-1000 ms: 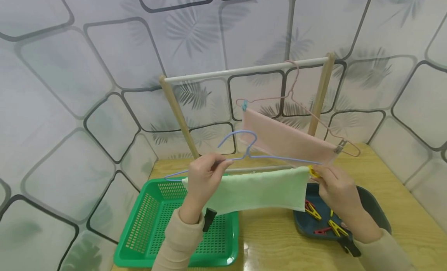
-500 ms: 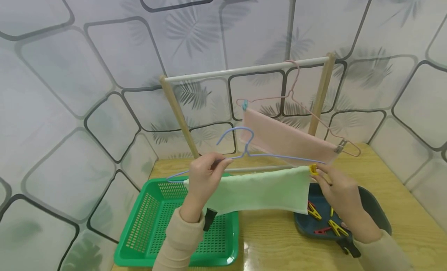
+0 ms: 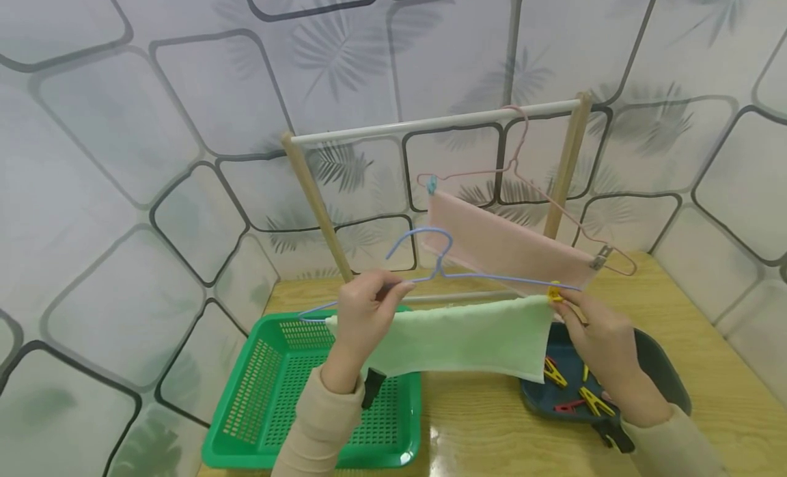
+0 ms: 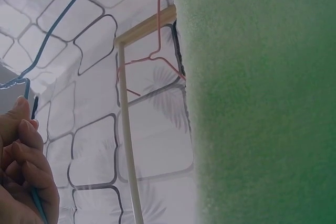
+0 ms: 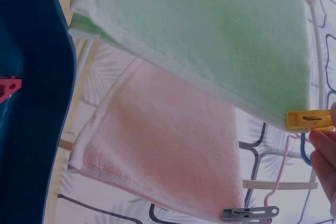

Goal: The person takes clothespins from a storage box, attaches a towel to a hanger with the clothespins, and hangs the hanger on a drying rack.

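Note:
My left hand (image 3: 365,320) grips the lower bar of a blue clothes hanger (image 3: 486,277), left of its hook. A folded light green towel (image 3: 467,333) hangs from that hanger, partly behind the left hand. At the towel's upper right corner, my right hand (image 3: 605,340) pinches a yellow clothespin (image 5: 304,119) by its handle end. In the right wrist view the clothespin's front end sits on the towel's corner. The same towel (image 4: 262,98) fills the right half of the left wrist view. Whatever fastens its left end is hidden by the left hand.
Behind, a pink towel (image 3: 504,244) hangs tilted from a pink hanger (image 3: 547,195) on the rack's white rail (image 3: 399,128). A green basket (image 3: 212,443) stands at left on the wooden table (image 3: 473,429). A dark tray (image 3: 660,368) at right holds several red and yellow clothespins.
The blue hanger and green towel have shifted slightly right. In the right hand, the yellow clothespin has turned more upright, and more of it shows beside the fingertips.

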`<state>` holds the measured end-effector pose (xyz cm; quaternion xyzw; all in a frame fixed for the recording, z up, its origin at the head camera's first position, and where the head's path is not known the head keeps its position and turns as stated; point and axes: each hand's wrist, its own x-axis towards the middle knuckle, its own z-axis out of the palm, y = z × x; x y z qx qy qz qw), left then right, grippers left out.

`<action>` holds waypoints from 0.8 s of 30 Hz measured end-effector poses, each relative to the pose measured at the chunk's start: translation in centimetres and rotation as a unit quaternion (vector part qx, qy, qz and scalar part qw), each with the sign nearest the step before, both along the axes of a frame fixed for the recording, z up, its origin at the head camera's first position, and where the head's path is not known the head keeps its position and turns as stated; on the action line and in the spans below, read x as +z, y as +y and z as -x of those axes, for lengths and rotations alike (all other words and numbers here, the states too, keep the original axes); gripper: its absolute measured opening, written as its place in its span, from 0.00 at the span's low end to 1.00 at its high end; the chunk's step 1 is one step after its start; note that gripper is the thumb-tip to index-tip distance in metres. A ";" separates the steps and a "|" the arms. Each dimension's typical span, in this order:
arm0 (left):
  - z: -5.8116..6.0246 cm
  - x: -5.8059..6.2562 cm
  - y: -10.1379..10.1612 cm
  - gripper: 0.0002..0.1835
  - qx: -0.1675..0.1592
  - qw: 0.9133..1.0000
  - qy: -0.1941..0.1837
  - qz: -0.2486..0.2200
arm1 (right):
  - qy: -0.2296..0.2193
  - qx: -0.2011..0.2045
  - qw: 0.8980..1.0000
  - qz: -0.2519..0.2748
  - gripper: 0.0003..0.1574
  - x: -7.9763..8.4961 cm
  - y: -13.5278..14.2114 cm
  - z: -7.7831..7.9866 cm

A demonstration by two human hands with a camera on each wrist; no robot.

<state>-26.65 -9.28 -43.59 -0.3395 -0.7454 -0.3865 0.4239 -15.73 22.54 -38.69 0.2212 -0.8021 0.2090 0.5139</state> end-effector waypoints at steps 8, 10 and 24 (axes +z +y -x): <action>-7.9 10.9 2.2 0.04 -0.029 0.999 -0.017 -0.004 | 0.014 -0.009 0.999 0.035 0.15 -0.1 0.1 -0.2; -8.8 12.1 2.5 0.04 -0.027 0.999 -0.028 -0.006 | 0.026 -0.005 0.998 0.054 0.15 -0.1 0.1 -0.2; -7.4 10.7 2.8 0.05 -0.041 0.999 -0.002 -0.022 | 0.048 0.100 0.990 0.082 0.22 2.8 -1.0 0.6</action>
